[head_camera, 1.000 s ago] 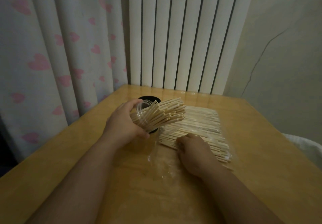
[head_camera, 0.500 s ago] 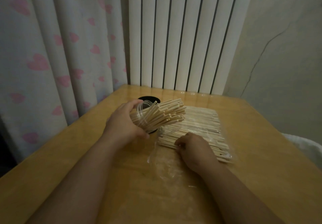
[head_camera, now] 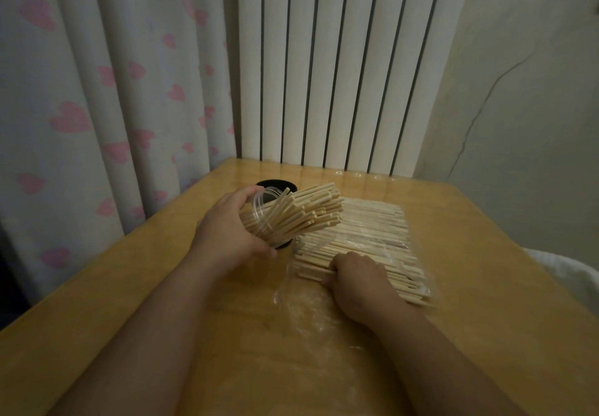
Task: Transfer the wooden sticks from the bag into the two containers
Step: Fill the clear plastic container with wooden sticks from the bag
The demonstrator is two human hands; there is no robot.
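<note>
Midway through, by the look of it. Gripped in the left hand, fingers curled round its wall: a clear container, tilted with its mouth toward the right and already packed with a thick bunch of wooden sticks fanning out over the bag. Just behind it, a dark round container standing on the bench; mostly hidden, so cannot tell whether it holds anything. To the right, flat on the bench, the clear bag, thick with sticks lying in rows, its open mouth and slack empty film toward the near left. Right hand curled down over the near-left stick ends at that mouth, seemingly pinching a few; cannot tell how many. So: one container largely filled, a great part of the load not yet moved, the second container apparently waiting. Next, probably, drawing out another small bunch and feeding it in without spilling the tilted fan.
</note>
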